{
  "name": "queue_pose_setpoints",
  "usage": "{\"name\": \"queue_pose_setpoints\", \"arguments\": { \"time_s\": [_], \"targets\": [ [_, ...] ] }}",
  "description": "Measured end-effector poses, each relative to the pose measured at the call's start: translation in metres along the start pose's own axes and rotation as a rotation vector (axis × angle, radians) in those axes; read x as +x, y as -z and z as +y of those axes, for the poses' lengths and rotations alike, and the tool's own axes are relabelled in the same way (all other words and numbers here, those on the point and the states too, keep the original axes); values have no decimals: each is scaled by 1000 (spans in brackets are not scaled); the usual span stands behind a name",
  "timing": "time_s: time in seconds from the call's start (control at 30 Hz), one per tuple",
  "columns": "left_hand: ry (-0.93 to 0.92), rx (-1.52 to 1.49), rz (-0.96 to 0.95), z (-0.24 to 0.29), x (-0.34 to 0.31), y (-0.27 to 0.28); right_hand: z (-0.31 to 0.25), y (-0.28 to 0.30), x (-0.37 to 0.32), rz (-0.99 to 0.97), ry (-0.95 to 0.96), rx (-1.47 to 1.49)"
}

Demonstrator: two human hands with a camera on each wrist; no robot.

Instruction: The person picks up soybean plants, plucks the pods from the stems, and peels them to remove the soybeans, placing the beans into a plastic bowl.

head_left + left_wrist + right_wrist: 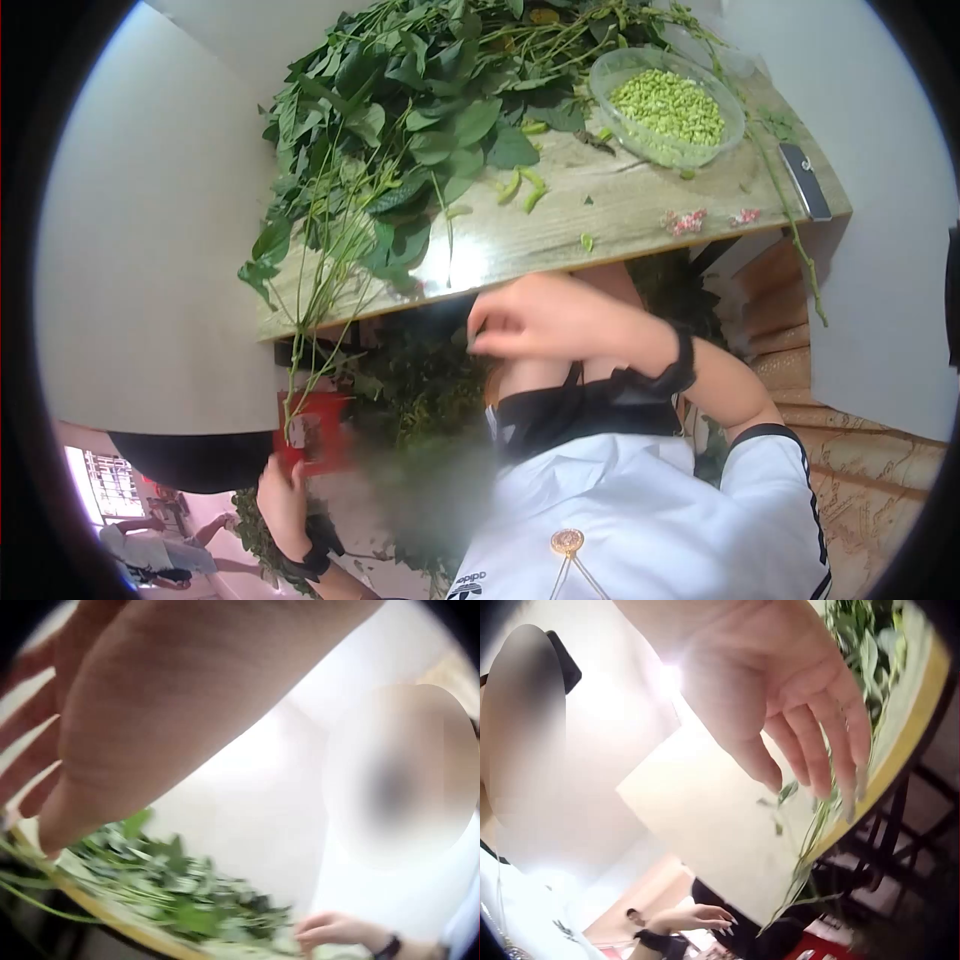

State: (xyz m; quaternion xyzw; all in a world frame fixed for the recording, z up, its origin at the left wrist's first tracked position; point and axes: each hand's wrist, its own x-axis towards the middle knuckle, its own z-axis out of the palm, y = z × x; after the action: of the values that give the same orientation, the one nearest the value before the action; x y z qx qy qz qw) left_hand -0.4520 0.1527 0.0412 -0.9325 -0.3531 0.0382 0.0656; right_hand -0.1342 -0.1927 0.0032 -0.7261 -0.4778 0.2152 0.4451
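Note:
A heap of leafy green bean stalks (400, 140) covers the table's left and back, with bare stems (320, 240) hanging over the near edge. My left hand (283, 505) is low on the left, just below the stem ends, its fingers extended and nothing held. In the left wrist view those fingers (30, 742) are spread near the table's edge. My right hand (560, 315) hovers in front of the near edge, fingers loosely bent; the right wrist view shows its palm (780, 682) with nothing in it. A few green pods (525, 187) lie on the tabletop.
A clear bowl of shelled green beans (667, 110) stands at the table's back right. A phone (805, 180) and a long stem (790, 215) lie at the right edge. Leafy plants (420, 390) and a red object (318, 430) are below the table. Another person (160, 550) is in the background.

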Motion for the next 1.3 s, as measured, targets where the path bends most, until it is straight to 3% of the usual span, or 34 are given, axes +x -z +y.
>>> {"name": "queue_pose_setpoints", "arguments": {
  "time_s": [0.03,0.07,0.1,0.17,0.23,0.37,0.43,0.5,0.57,0.63,0.7,0.8,0.93,1.03,1.1,1.17,1.2,1.23,1.3],
  "targets": [
    [-136,-113,122,47,11,16,0,24,0,135,-18,-138],
    [-286,-415,121,102,21,38,24,39,6,320,112,-263],
    [-359,-544,94,144,31,47,30,55,7,392,53,-330],
    [-719,-533,206,221,49,62,61,77,15,474,164,-564],
    [-876,-538,232,274,65,65,82,79,18,432,110,-583],
    [-923,-581,172,326,95,79,88,82,24,317,-87,-431],
    [-890,-515,105,338,111,86,99,86,25,327,-54,-422],
    [-894,-621,159,357,130,84,100,91,28,354,-17,-413],
    [-799,-676,25,375,148,88,77,109,29,457,80,-323],
    [-834,-776,-57,393,170,78,62,127,34,485,69,-200],
    [-794,-1204,-437,414,182,78,61,138,42,509,60,-81],
    [-829,-1397,-456,436,202,64,72,146,58,628,66,257],
    [-809,-1585,-610,449,220,50,85,149,68,661,61,145],
    [-771,-1681,-751,443,224,40,82,147,68,599,35,241],
    [-594,-1778,-625,443,222,40,79,140,68,643,75,228],
    [-610,-1801,-565,441,226,34,84,132,64,764,173,97],
    [-731,-1794,-528,439,225,32,88,133,65,803,197,-112],
    [-849,-1780,-489,437,222,31,90,136,61,804,184,-112],
    [-832,-1734,-597,436,213,36,93,139,55,417,84,-201]
  ]
}}
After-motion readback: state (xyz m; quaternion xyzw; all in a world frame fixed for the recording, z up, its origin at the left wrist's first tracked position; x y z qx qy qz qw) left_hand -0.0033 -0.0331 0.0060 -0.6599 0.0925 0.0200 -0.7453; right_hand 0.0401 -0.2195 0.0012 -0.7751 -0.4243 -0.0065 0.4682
